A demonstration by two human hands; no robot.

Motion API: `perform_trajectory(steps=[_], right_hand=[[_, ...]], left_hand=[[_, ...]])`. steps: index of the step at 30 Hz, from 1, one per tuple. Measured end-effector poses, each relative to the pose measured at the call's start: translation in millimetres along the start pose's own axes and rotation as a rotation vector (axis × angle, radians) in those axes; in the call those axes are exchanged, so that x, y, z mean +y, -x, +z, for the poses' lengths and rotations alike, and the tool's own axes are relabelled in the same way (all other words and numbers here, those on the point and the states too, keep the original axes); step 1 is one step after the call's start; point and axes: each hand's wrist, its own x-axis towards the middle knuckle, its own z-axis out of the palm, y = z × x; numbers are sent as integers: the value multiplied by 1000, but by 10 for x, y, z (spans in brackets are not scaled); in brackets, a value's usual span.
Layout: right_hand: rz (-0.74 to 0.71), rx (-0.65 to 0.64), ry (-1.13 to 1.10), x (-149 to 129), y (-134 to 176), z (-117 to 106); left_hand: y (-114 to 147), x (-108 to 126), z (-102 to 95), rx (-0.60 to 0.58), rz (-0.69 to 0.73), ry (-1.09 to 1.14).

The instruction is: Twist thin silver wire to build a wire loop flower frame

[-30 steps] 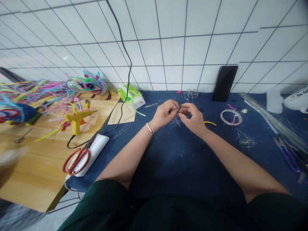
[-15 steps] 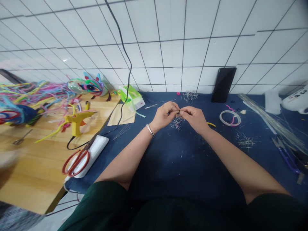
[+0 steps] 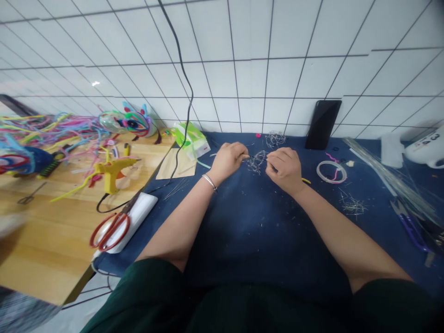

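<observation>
Your left hand [image 3: 227, 162] and right hand [image 3: 285, 170] are apart over the bench [image 3: 243, 240], a tangle of thin wire [image 3: 256, 163] between them. Your left fingers are together beside its left edge; you cannot tell if they pinch a strand. Your right fingers curl near its other side, their grip unclear. Past it, another wire tangle [image 3: 275, 138] lies near the wall [image 3: 249, 78].
</observation>
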Motion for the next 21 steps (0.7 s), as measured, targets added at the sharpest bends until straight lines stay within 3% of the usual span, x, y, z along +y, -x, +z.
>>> perform_trajectory(steps=[4, 8, 15, 18, 21], right_hand=[[-13, -23, 69, 77, 32, 8], [12, -79, 44, 70, 62, 53], [79, -209, -26, 61, 106, 116], [94, -262, -62, 63, 120, 141], [102, -314, -75, 92, 130, 153]], left_hand=[[25, -84, -29, -41, -51, -262], [25, -77, 5, -105, -42, -212], [8, 14, -36, -42, -82, 644], [39, 98, -44, -114, -200, 1019], [58, 142, -37, -212, -250, 1215]])
